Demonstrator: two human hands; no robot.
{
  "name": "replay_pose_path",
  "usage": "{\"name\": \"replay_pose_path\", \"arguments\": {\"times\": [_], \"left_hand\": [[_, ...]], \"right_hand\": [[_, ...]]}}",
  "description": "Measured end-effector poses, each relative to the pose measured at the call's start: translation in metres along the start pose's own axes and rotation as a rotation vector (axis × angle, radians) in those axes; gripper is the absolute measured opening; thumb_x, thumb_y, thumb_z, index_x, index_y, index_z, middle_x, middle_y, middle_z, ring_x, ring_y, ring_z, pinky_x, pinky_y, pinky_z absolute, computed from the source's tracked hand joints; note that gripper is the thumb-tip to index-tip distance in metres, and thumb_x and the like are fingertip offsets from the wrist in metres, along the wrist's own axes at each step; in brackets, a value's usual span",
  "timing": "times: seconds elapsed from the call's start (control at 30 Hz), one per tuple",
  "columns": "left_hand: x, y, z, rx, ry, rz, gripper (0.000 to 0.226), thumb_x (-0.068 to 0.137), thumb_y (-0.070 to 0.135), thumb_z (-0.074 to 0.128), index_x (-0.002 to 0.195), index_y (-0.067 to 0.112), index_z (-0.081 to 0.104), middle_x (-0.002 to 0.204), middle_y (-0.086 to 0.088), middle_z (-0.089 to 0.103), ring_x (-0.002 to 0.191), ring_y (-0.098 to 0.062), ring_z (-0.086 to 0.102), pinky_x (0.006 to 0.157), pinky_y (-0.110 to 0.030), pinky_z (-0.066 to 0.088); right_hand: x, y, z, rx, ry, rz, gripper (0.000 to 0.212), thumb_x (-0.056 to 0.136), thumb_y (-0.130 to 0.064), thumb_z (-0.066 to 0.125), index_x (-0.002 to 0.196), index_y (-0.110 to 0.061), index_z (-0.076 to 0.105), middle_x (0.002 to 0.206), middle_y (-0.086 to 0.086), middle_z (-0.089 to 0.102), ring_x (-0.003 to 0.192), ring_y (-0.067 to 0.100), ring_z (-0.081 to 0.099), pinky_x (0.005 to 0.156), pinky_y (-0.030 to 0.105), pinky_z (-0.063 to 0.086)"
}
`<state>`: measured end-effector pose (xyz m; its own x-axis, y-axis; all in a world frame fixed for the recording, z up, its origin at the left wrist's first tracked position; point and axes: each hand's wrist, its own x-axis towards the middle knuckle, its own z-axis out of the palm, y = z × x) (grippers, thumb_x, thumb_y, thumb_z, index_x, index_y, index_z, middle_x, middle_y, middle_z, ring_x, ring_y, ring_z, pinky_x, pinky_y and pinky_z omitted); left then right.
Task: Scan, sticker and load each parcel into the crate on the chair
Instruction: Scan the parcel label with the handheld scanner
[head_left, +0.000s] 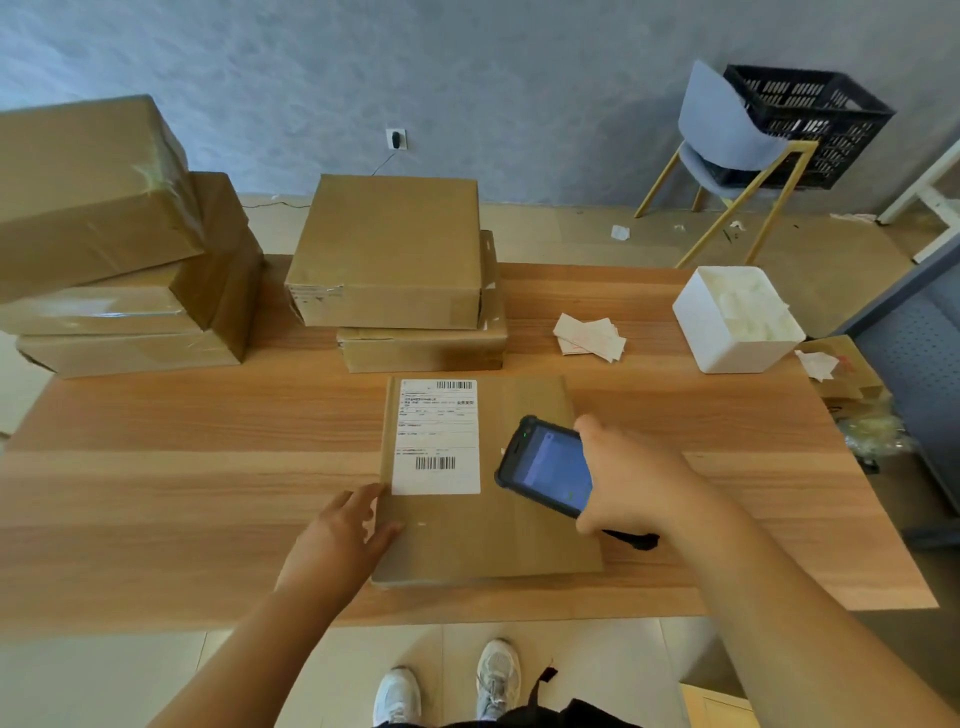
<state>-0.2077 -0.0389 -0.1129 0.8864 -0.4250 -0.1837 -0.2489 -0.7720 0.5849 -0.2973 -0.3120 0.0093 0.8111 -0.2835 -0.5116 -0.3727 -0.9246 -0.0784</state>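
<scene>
Right hand (631, 480): grasps a handheld scanner (545, 467), screen up, above the flat parcel (498, 525). Left hand (340, 535): unclenched, fingers resting on the parcel's near-left edge. Parcel: flat on the wooden table (182, 483), label (436, 436) up. Stacked boxes (395, 260) behind. Black crate (810, 119): on the chair (727, 135), far right.
</scene>
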Motion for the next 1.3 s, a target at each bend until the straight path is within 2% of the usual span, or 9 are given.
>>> {"name": "replay_pose_path", "arguments": {"times": [0.13, 0.27, 0.43, 0.6, 0.7, 0.8, 1.0, 1.13, 1.3], "left_hand": [[0.003, 0.000, -0.001, 0.003, -0.049, 0.003, 0.048, 0.085, 0.040, 0.062, 0.128, 0.023, 0.051, 0.090, 0.009, 0.052, 0.075, -0.008, 0.052, 0.070, -0.024, 0.044], [0.005, -0.002, 0.000, -0.003, -0.063, 0.025, 0.048, 0.086, 0.039, 0.062, 0.129, 0.021, 0.050, 0.099, 0.003, 0.059, 0.077, -0.008, 0.050, 0.071, -0.023, 0.044], [0.005, -0.004, -0.001, -0.035, -0.067, 0.040, 0.047, 0.086, 0.036, 0.062, 0.129, 0.020, 0.051, 0.101, 0.001, 0.059, 0.078, -0.009, 0.050, 0.074, -0.025, 0.045], [0.004, -0.004, -0.002, -0.016, -0.086, 0.032, 0.049, 0.088, 0.040, 0.059, 0.132, 0.021, 0.047, 0.099, 0.005, 0.055, 0.081, -0.011, 0.053, 0.075, -0.026, 0.048], [0.003, -0.003, -0.004, 0.057, -0.094, 0.035, 0.049, 0.088, 0.045, 0.055, 0.132, 0.023, 0.047, 0.108, 0.006, 0.057, 0.093, -0.013, 0.058, 0.076, -0.031, 0.051], [0.005, 0.001, -0.004, 0.180, -0.050, 0.072, 0.048, 0.087, 0.047, 0.055, 0.127, 0.021, 0.052, 0.119, 0.002, 0.051, 0.111, -0.020, 0.047, 0.081, -0.036, 0.051], [0.017, 0.032, 0.003, 0.330, -0.011, 0.196, 0.040, 0.083, 0.037, 0.063, 0.119, 0.019, 0.061, 0.126, -0.001, 0.048, 0.119, -0.026, 0.038, 0.095, -0.040, 0.042], [0.027, 0.061, 0.017, 0.343, -0.028, 0.297, 0.042, 0.085, 0.038, 0.060, 0.123, 0.020, 0.058, 0.129, 0.001, 0.049, 0.122, -0.023, 0.040, 0.098, -0.039, 0.040], [0.039, 0.088, 0.037, 0.387, -0.082, 0.354, 0.043, 0.089, 0.039, 0.054, 0.130, 0.024, 0.053, 0.138, 0.004, 0.046, 0.127, -0.019, 0.041, 0.100, -0.035, 0.037]], "right_hand": [[-0.007, -0.020, -0.002, -0.118, -0.072, -0.012, 0.059, 0.058, -0.033, 0.076, 0.097, -0.021, 0.034, 0.082, -0.005, 0.047, 0.068, 0.014, 0.048, 0.049, 0.029, 0.036], [-0.010, -0.030, -0.002, -0.159, -0.069, -0.006, 0.061, 0.057, -0.033, 0.077, 0.099, -0.021, 0.034, 0.080, -0.005, 0.046, 0.067, 0.013, 0.047, 0.050, 0.029, 0.037], [-0.012, -0.035, -0.003, -0.138, -0.067, 0.008, 0.058, 0.055, -0.031, 0.077, 0.092, -0.024, 0.034, 0.080, -0.005, 0.047, 0.066, 0.013, 0.047, 0.048, 0.029, 0.035], [-0.013, -0.032, -0.001, -0.124, -0.059, 0.019, 0.071, 0.056, -0.032, 0.076, 0.112, -0.022, 0.035, 0.082, -0.006, 0.047, 0.066, 0.012, 0.047, 0.049, 0.027, 0.036], [-0.013, -0.024, 0.002, -0.047, -0.054, 0.039, 0.061, 0.055, -0.033, 0.076, 0.102, -0.024, 0.038, 0.084, -0.007, 0.048, 0.068, 0.012, 0.049, 0.050, 0.027, 0.037], [-0.013, -0.008, 0.013, 0.180, -0.013, 0.106, 0.057, 0.052, -0.033, 0.076, 0.097, -0.024, 0.041, 0.088, -0.005, 0.050, 0.073, 0.013, 0.053, 0.055, 0.030, 0.045], [-0.001, 0.037, 0.060, 0.604, 0.183, 0.361, 0.064, 0.052, -0.034, 0.081, 0.103, -0.021, 0.046, 0.109, 0.000, 0.036, 0.098, 0.022, 0.045, 0.075, 0.037, 0.048], [0.013, 0.073, 0.090, 0.641, 0.223, 0.572, 0.067, 0.056, -0.033, 0.081, 0.111, -0.015, 0.046, 0.115, 0.007, 0.038, 0.097, 0.022, 0.040, 0.067, 0.033, 0.038], [0.032, 0.112, 0.119, 0.635, 0.131, 0.679, 0.072, 0.063, -0.039, 0.080, 0.120, -0.010, 0.046, 0.119, 0.008, 0.036, 0.086, 0.023, 0.049, 0.068, 0.031, 0.043]]}}
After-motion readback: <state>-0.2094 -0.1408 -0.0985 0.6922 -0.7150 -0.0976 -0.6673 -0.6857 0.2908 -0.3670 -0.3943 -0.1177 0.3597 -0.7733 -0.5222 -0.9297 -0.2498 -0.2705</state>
